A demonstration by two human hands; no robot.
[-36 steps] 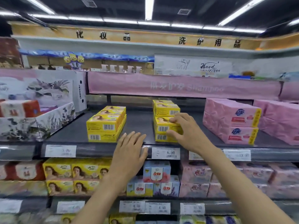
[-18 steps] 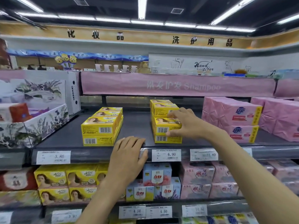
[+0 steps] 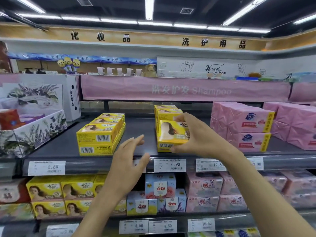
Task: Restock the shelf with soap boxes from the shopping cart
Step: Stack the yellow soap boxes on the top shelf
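Centre frame, my right hand grips a tilted yellow cardboard soap box; my left hand hovers, fingers open. Tipping it further could topple the yellow stack behind.

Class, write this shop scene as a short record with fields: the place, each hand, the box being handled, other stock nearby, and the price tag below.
Place: dark shop shelf under a pink Shampoo banner
Right hand: grips a yellow soap box
Box pose: tilted, printed face toward the camera
Left hand: fingers straight, holds nothing, in front of the shelf edge
Other yellow boxes: left stack; rear stack behind the held box
Right of them: pink packs
Price tag below: 6.90
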